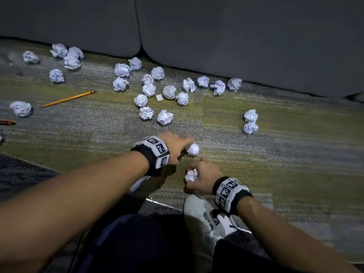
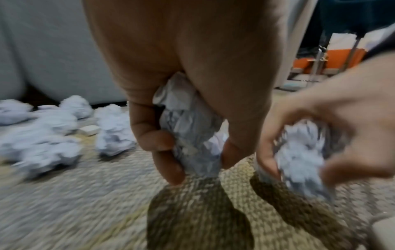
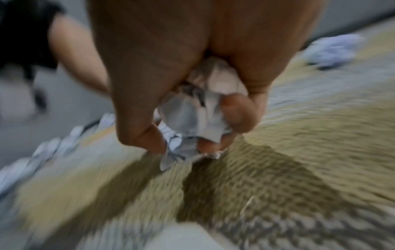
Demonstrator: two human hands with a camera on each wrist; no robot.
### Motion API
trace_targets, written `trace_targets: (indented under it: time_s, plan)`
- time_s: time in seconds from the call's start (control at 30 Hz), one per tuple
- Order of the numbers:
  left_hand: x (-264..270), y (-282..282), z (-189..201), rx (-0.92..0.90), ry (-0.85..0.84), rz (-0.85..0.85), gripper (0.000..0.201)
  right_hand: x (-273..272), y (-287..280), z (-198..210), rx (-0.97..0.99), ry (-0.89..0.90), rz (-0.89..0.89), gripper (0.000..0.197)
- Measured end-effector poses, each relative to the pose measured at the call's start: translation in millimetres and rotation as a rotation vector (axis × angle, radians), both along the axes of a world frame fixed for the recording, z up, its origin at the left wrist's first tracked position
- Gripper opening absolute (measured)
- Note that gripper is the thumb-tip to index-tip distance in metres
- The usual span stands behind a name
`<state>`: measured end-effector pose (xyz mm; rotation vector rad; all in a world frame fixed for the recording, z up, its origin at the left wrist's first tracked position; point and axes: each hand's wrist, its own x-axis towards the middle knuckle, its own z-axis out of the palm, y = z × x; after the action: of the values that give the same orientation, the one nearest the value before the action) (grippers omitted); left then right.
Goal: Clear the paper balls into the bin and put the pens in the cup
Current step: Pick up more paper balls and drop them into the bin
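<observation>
Step in hand: gathering paper balls off the carpet [image 1: 275,154], both hands working close together near its front edge.

Left hand [image 1: 175,146]: curling round one crumpled paper ball [image 1: 193,149], thumb and fingers pinching it from both sides; in the left wrist view the wad [image 2: 188,128] is hanging just above the carpet.

Right hand [image 1: 202,178]: closing on a second paper ball [image 1: 191,175], fingers wrapping it tight against the palm.

Remaining paper balls [image 1: 149,89]: white, tightly creased, roughly fist-shaped, lying scattered across the middle and back of the carpet along the grey sofa base [image 1: 236,46]; two more are sitting apart toward the right edge [image 1: 250,122].

Pencil [image 1: 69,99]: yellow, lying toward the left edge, untouched. A red object [image 1: 7,122] is showing at the far left edge, too cropped to identify. A small white block [image 1: 159,97] is lying among the balls.

Bin and cup: not showing in any view.

Next move, as a judgement: carrying both held balls to the bin and releasing them; light paper is calling for only a gentle squeeze.
</observation>
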<state>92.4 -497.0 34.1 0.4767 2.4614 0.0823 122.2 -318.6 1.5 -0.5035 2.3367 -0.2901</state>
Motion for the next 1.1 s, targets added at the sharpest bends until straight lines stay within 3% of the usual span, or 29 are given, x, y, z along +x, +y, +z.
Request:
trace_targets:
  time_s: [0.17,0.3,0.47,0.57,0.73,0.9,1.0,1.1]
  plan:
    - [-27,47,-37,-0.072,-0.07,-0.079,0.082,-31,76,28,-0.303,0.03,-0.477,0.031]
    - [-33,56,-42,-0.07,-0.043,-0.116,0.057,-83,122,32,-0.305,0.144,-0.717,0.025]
    - [-16,32,-35,-0.042,-0.008,-0.092,0.062,-142,131,21,-0.028,0.338,-0.691,0.075]
    - [-1,6,-34,0.001,0.027,-0.019,0.051,-167,120,13,0.121,0.298,-0.639,0.088]
    - [9,-24,-40,-0.026,0.012,0.051,0.048,-195,102,5,0.218,0.226,-0.635,0.068]
    - [11,-23,-41,-0.069,-0.029,0.095,0.044,-196,99,-8,0.109,0.088,-0.678,0.035]
    - [10,-23,-39,-0.069,-0.05,0.133,0.042,-189,97,-17,0.083,0.066,-0.716,0.04]
    - [9,-23,-38,-0.033,-0.063,0.145,0.042,-179,92,-24,0.097,0.208,-0.746,0.045]
